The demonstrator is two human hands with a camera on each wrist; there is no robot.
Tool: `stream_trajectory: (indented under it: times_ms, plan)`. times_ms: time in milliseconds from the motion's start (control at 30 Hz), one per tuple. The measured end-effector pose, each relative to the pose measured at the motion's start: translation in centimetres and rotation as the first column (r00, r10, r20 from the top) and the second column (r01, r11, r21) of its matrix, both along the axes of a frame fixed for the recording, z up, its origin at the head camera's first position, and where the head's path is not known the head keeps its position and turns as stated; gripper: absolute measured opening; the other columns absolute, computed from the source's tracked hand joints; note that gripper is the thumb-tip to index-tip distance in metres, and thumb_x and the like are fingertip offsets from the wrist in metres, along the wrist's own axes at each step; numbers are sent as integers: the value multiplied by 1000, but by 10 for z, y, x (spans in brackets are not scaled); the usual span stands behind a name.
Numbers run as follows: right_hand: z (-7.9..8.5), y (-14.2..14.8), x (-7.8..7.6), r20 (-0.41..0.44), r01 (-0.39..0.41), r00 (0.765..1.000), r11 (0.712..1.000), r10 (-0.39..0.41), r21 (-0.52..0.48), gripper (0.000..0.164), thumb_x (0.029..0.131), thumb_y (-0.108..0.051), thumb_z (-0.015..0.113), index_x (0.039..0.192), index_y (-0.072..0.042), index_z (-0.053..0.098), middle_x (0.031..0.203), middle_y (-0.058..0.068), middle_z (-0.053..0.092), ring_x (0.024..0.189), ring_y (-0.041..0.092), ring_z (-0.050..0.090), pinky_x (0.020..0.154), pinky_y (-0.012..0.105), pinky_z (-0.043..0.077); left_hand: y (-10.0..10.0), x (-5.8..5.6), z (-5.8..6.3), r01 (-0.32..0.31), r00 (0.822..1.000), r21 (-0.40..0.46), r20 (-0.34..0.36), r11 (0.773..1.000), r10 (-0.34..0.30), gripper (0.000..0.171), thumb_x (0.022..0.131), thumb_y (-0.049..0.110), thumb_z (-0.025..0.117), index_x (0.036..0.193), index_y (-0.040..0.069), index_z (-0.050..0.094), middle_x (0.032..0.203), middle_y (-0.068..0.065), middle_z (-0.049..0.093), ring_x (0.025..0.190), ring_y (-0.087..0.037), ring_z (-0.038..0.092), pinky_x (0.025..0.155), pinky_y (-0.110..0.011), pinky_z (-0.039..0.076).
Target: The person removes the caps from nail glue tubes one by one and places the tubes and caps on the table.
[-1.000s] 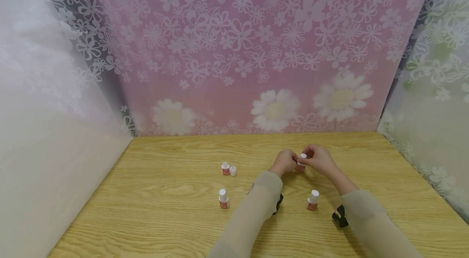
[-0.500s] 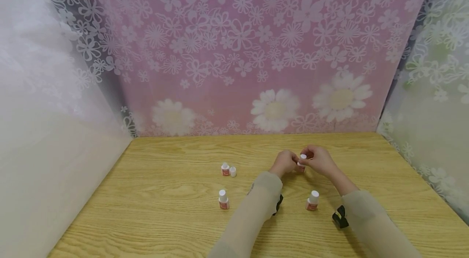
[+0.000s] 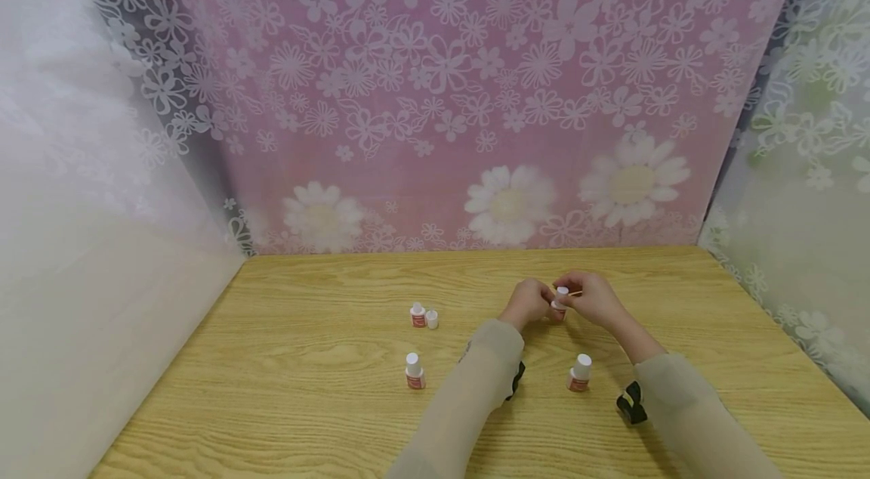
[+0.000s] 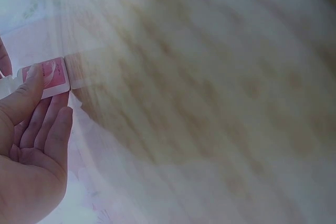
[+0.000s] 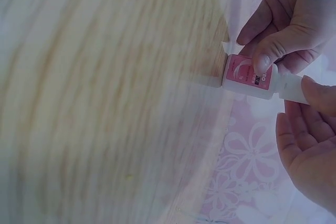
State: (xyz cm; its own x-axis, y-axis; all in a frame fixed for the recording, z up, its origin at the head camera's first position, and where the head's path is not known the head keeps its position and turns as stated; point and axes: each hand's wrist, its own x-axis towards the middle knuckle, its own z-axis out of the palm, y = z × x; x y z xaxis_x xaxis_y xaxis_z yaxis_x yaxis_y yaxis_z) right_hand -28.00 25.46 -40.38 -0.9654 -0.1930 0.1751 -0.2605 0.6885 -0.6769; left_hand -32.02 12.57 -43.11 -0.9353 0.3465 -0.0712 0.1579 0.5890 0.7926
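My left hand (image 3: 527, 302) grips the body of a small white bottle with a red label (image 5: 242, 73), thumb pressed on the label. The bottle stands upright on the table at the right rear in the head view. My right hand (image 3: 593, 299) pinches its white cap (image 5: 292, 88) between thumb and fingers; the cap sits on the neck. In the left wrist view the bottle's label (image 4: 50, 74) shows beside the left thumb (image 4: 29, 90), and the right hand is mostly cut off at the left edge.
Left of the hands, a bottle without its cap (image 3: 418, 316) stands beside a loose white cap (image 3: 432, 319). Two capped bottles stand nearer the front, one left (image 3: 415, 373) and one right (image 3: 580, 374). Flowered cloth (image 3: 408, 124) encloses the wooden table (image 3: 306, 388).
The right hand's fingers have shifted slightly around the cap, the index finger sitting a little lower. The left hand and the other bottles stay put.
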Motion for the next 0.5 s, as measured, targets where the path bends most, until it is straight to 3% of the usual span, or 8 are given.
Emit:
stream_trajectory:
  times_ms: [500]
  plan:
    - [5, -1, 3, 26, -20, 999, 1000, 21, -23, 30, 83, -1, 58, 110, 11, 54, 105, 26, 56, 92, 38, 54, 71, 41, 47, 0, 0, 1, 5, 1000, -3, -8, 1000, -5, 15, 63, 11, 80, 65, 8, 66, 59, 6, 55, 53, -7, 44, 48, -20, 38]
